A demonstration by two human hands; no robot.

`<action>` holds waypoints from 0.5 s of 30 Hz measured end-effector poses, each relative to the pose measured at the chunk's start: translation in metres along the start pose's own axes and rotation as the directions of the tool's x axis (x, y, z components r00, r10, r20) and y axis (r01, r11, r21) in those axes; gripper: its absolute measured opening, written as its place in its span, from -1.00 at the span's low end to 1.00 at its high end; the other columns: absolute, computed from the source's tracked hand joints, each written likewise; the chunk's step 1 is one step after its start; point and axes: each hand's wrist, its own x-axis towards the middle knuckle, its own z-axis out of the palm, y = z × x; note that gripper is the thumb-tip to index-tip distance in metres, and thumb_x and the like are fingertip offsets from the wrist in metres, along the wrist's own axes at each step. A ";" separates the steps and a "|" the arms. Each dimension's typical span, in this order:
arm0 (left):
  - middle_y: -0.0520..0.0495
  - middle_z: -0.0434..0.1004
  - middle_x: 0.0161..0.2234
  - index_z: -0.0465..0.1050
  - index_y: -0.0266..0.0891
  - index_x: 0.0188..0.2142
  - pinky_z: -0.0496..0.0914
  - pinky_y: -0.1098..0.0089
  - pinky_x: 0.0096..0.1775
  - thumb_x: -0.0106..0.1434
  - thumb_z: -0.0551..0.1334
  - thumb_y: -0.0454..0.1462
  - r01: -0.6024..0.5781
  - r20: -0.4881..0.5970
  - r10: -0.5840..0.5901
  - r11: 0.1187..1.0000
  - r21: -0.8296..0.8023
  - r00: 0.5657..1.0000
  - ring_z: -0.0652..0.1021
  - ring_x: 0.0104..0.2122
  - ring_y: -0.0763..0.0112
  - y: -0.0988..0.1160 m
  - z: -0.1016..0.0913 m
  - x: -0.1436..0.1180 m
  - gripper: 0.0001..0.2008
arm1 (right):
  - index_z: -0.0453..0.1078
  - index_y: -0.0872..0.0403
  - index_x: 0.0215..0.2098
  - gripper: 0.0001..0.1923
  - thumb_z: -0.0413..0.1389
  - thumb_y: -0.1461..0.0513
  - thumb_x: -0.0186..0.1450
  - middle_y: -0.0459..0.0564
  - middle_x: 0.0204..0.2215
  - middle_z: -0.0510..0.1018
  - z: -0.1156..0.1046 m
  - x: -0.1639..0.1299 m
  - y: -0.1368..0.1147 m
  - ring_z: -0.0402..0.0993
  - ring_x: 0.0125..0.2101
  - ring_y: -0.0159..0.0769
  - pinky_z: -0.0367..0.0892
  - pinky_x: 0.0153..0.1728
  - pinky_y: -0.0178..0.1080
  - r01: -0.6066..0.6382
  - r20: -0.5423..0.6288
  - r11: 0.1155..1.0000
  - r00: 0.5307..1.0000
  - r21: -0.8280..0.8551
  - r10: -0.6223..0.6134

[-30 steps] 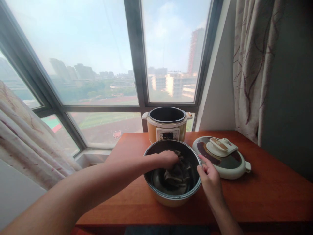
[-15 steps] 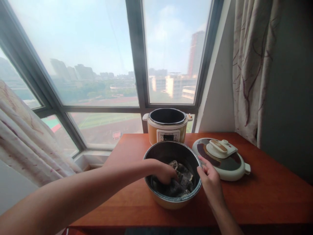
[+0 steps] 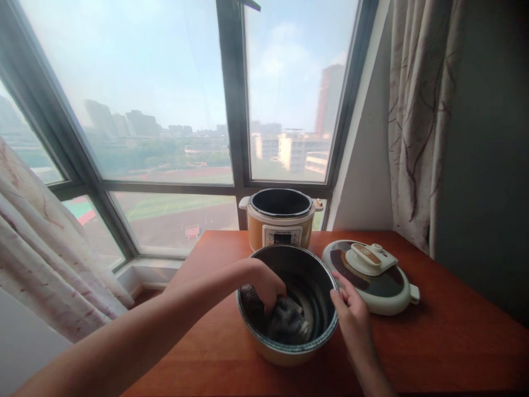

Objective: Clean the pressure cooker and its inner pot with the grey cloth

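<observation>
left hand clamped on dark cloth inside inner pot; right hand grips rim at 3 o'clock.

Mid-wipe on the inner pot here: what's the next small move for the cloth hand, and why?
Probably sweep the dark cloth round to the pot's far wall. The left hand presses it against the near-left floor of the inner pot, while the right hand steadies the right rim, so the far side looks uncovered.

Head-worn view, forward-down, close over table
</observation>
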 end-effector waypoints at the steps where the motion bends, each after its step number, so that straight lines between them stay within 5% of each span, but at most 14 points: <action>1: 0.12 0.51 -0.66 0.54 -0.19 -0.59 0.36 0.42 -0.50 -0.31 0.40 -0.47 0.038 0.054 -0.038 0.999 -0.002 0.998 0.47 -0.59 0.36 0.003 -0.007 -0.005 -0.77 | 0.39 0.23 0.13 -0.34 0.17 0.03 0.14 -0.20 -0.56 0.28 0.000 -0.001 0.000 0.15 -0.58 -0.38 0.14 -0.56 -0.31 -0.007 -0.003 1.000 1.000 0.006 0.007; 3: 0.12 0.57 -0.55 0.58 -0.18 -0.45 0.41 0.41 -0.44 -0.21 0.40 -0.38 0.113 0.088 -0.108 0.992 -0.054 0.990 0.53 -0.51 0.33 0.009 -0.022 -0.017 -0.76 | 0.36 0.20 0.16 -0.32 0.18 0.01 0.15 -0.19 -0.55 0.33 0.000 -0.001 0.002 0.18 -0.58 -0.36 0.16 -0.56 -0.30 -0.021 0.016 1.000 1.000 0.023 0.021; 6: 0.07 0.61 -0.42 0.56 -0.20 -0.29 0.46 0.36 -0.35 -0.15 0.40 -0.30 0.153 -0.105 -0.182 0.958 -0.242 0.978 0.59 -0.37 0.25 0.019 -0.040 -0.036 -0.67 | 0.30 0.16 0.22 -0.28 0.16 -0.05 0.21 -0.13 -0.50 0.44 -0.007 0.002 0.005 0.33 -0.51 -0.29 0.30 -0.46 -0.26 -0.045 0.105 0.998 0.994 0.043 0.040; 11: -0.03 0.62 -0.29 0.49 -0.24 -0.16 0.49 0.27 -0.21 -0.10 0.36 -0.31 -0.098 -0.423 -0.184 0.820 -0.563 0.887 0.61 -0.25 0.16 0.034 -0.036 -0.052 -0.58 | 0.45 0.10 0.07 -0.44 0.13 -0.09 0.26 0.07 -0.27 0.56 -0.021 0.008 -0.006 0.49 -0.25 -0.09 0.41 -0.20 -0.12 0.163 0.033 0.956 0.987 -0.243 -0.160; 15: -0.06 0.63 -0.28 0.47 -0.26 -0.14 0.48 0.28 -0.17 -0.03 0.33 -0.32 -0.273 -0.509 -0.194 0.658 -0.702 0.839 0.62 -0.24 0.20 0.059 -0.018 -0.053 -0.60 | 0.44 0.04 0.09 -0.53 0.09 -0.03 0.33 0.15 0.06 0.51 -0.012 -0.006 -0.028 0.45 0.03 -0.02 0.37 0.03 -0.04 0.370 0.058 0.878 0.927 -0.304 -0.371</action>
